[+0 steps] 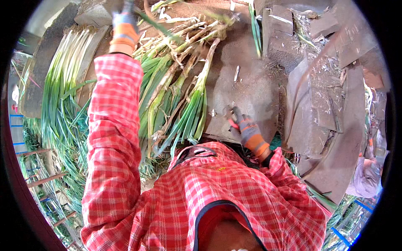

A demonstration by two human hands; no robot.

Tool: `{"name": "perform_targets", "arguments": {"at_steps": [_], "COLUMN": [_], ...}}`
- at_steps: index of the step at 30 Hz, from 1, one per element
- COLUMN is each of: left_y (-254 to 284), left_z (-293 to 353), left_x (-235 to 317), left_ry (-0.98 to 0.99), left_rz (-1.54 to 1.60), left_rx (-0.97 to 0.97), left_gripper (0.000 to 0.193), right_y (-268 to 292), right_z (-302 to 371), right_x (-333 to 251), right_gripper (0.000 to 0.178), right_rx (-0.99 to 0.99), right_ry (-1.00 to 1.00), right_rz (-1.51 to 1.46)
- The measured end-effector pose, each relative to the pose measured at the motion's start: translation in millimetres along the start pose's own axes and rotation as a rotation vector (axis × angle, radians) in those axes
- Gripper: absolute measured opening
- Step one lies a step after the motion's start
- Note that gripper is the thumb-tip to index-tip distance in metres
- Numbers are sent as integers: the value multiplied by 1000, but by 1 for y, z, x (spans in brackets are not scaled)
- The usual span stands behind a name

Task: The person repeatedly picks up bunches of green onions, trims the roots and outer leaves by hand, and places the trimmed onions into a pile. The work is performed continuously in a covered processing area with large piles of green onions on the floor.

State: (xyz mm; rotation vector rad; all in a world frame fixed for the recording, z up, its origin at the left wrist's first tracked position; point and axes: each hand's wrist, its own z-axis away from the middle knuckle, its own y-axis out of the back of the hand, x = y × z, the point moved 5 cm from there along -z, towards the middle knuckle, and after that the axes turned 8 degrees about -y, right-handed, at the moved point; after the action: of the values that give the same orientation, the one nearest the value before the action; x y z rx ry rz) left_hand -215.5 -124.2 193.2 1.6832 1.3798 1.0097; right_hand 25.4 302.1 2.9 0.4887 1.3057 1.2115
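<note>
My left hand (124, 27), in a grey and orange glove, reaches far out to the upper left. Its fingers are blurred and cut by the picture's edge, so their grip cannot be made out. Beside it a blurred green stalk (157, 24) slants over a pile of untrimmed green onions (167, 71) with dry, brown outer leaves. My right hand (250, 131), gloved alike, is close to my body above the brown work surface (245, 92). Its fingers look parted, with nothing visible between them. One green onion (199, 100) lies at the pile's right edge.
Cleaned green onions (63, 71) lie in a row at the left, white ends away from me. Grey boards (312, 104) with scraps stand at the right. Some green leaves (254, 29) lie at the far side. Another person's striped sleeve (363, 178) shows at the right rim.
</note>
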Motion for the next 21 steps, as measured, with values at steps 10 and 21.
{"name": "perform_targets", "arguments": {"at_steps": [10,21], "left_y": [-149,-171], "left_z": [286,298], "left_x": [161,169], "left_ry": [143,116], "left_rz": [228,358], "left_rx": [-580,-564], "left_gripper": [66,73], "right_y": [-33,-45], "right_z": [-39,-85], "right_x": [-45,-43], "right_gripper": [69,70], "right_rx": [-118,-30], "right_ry": [7,84], "right_rz": [162,271]}}
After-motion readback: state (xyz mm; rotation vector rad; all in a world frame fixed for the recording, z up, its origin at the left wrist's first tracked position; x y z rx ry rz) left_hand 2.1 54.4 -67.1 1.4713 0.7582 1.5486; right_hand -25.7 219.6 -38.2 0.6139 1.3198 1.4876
